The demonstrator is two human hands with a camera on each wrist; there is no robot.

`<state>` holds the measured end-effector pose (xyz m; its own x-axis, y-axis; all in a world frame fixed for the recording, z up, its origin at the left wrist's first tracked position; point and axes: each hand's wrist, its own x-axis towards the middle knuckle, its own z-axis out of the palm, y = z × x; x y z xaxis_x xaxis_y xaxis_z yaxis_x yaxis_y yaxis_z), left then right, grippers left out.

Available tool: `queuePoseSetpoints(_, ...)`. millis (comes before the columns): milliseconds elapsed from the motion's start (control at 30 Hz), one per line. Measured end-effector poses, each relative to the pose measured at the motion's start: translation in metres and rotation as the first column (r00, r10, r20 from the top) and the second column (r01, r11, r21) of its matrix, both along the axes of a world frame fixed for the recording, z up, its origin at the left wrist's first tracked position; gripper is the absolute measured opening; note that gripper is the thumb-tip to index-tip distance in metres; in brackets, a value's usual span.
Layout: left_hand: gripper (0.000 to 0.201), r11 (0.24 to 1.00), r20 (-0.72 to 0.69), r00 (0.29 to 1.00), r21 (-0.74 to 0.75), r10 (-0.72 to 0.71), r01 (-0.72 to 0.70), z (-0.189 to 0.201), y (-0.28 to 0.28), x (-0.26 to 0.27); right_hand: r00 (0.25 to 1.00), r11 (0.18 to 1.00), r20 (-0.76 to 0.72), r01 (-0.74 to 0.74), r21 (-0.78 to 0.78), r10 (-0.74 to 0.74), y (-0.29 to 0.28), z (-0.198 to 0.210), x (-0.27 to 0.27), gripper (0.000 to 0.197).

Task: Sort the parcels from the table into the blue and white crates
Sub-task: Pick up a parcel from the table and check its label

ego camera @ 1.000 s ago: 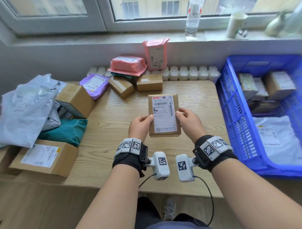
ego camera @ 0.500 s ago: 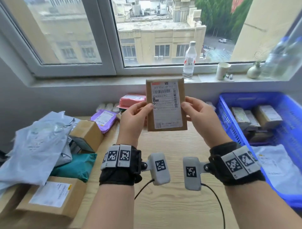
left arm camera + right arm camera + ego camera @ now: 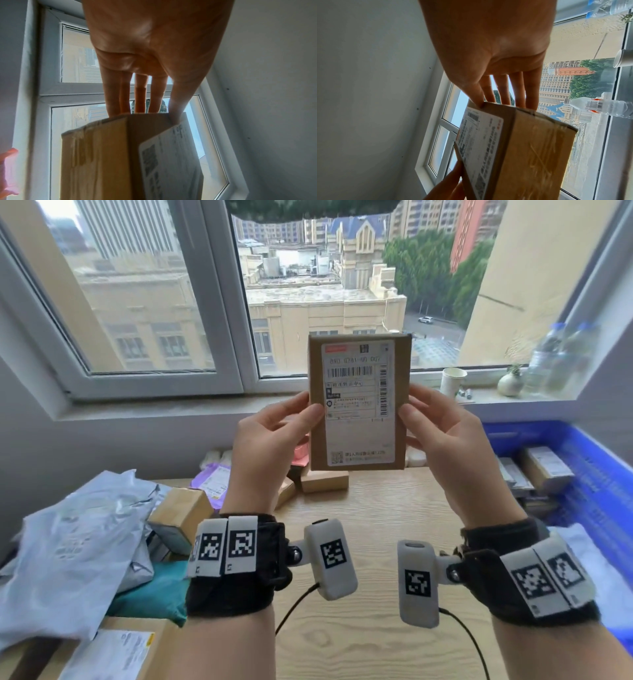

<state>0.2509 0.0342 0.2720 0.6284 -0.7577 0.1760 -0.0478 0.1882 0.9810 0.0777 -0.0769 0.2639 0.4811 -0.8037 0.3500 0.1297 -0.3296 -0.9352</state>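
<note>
Spans the lower middle of the head view: a pale wooden table. Fills the 9 o'clock edge of it: a heap of grey mailer bags over a teal bag, with a brown box wedged at the heap's right side and a labelled carton at 7 o'clock. Stands off the table at 3 o'clock: the blue crate, already loaded with boxes and a white mailer.

Held up well clear of the tabletop, at the centre of the view and in front of the window: a flat cardboard parcel, upright, its white shipping label facing the wearer. Pinches the parcel's left edge: the left hand, thumb on the label face, four fingers straight behind the back panel. Pinches the right edge the same way: the right hand, thumb in front and fingers behind. Taped seams visible on the parcel's narrow side in both wrist views.

Further back at 12 o'clock on the table, partly hidden by the hands: a purple mailer, a small brown box and a pink parcel. On the sill at 2 o'clock: clear plastic bottles, a paper cup, a small round vase.
</note>
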Motion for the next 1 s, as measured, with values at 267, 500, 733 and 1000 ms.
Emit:
queuePoseSetpoints(267,0.047,0.995,0.008,0.996,-0.058,-0.084,0.084,0.01,0.012,-0.004,0.997,1.0,0.081,-0.01,-0.024,0.012,0.008,0.008,-0.011,0.04)
queuePoseSetpoints(500,0.047,0.988,0.028,0.992,-0.095,-0.121,0.123,0.008,0.016,-0.004,0.99,1.0,0.141,-0.004,-0.01,0.005,0.015,0.01,-0.015,0.039)
queuePoseSetpoints(733,0.049,0.985,0.046,0.99,-0.104,-0.13,0.134,0.01,0.021,-0.004,0.99,1.0,0.144,-0.014,-0.01,0.015,0.02,0.01,-0.016,0.038)
queuePoseSetpoints(1000,0.046,0.986,0.032,0.992,-0.107,-0.125,0.127,0.013,0.023,-0.005,0.99,1.0,0.144,-0.011,0.02,0.008,0.029,0.016,-0.017,0.039)
